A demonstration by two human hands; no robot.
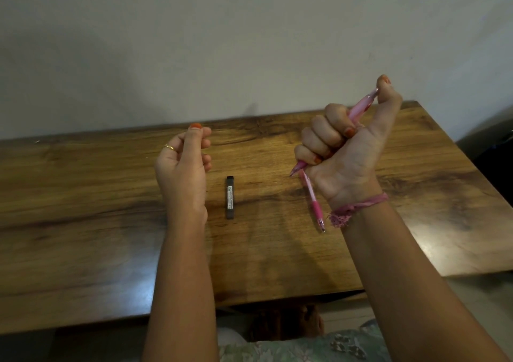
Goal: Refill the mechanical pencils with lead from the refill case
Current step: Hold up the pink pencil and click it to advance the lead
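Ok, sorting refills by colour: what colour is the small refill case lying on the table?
Black slim refill case with a pale label, head view.

A plain domestic room, probably a home. A wood-grain tabletop stands against a bare, off-white painted wall; pale floor shows at its right edge, and floral-print clothing appears on the seated person below.

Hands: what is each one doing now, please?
Left hand: loosely curled, holding nothing visible.
Right hand: gripping a pink plastic mechanical pencil, thumb on its top.
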